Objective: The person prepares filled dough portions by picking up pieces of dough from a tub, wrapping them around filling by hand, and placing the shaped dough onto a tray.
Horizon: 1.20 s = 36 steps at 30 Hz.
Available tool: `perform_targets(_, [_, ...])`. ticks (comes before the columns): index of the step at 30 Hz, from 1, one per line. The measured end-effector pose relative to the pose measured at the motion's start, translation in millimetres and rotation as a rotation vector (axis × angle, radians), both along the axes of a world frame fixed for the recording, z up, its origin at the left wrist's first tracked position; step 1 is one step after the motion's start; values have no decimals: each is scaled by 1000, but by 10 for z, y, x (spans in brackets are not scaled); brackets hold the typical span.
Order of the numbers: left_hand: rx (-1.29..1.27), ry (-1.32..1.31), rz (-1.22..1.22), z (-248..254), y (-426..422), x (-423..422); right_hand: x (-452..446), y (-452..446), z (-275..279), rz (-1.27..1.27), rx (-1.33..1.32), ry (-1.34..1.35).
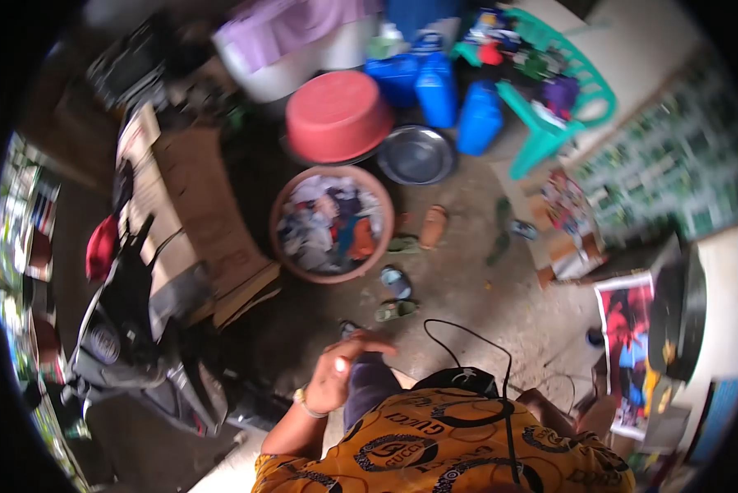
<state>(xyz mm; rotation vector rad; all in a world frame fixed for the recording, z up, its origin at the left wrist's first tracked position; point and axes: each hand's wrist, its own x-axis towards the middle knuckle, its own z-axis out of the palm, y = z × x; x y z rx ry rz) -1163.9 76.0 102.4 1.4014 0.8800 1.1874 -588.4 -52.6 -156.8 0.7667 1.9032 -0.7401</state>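
My left hand (333, 380), with a bracelet at the wrist, is held in front of my body over the floor. Its fingers stretch to the right and nothing shows in them; a bright spot falls on the back of it. Ahead of it is a round pink tub (280, 261) filled with a heap of mixed clothes (328, 222). Near the tub lie loose sandals, a blue one (396, 282) and a green one (397, 310) among them. On my right side, part of my right arm (547, 411) shows beside my orange patterned shirt (434, 444); its fingers are not clear.
An upturned red basin (336, 115), a dark metal basin (416, 154) and blue jerrycans (436, 90) stand beyond the tub. A green plastic chair (595, 99) holds clothes. Cardboard (200, 189) and a motorcycle (131, 361) are at left; a black cable (475, 333) crosses at front.
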Motion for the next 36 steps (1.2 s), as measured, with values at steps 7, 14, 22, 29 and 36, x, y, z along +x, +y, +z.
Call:
perform_targets(7, [3,81,42,206,-36,2145,1265,-2567,163,-1704,392,-538])
perform_targets(14, [458,459,-94,663,248,4091,1589,-4426,-194,-1651,280,-792])
perform_targets(22, [521,571,-171,518,989,5790,2716,-4267,-982,-2559,380,99])
perform_targets(29, [680,429,-345,558,1687,7937,4516,-2238,1822,-2323,1117,-279])
perform_targets(36, [1008,544,-409,984,1809,8963,5957,-768,2573,-2100,1423,-91])
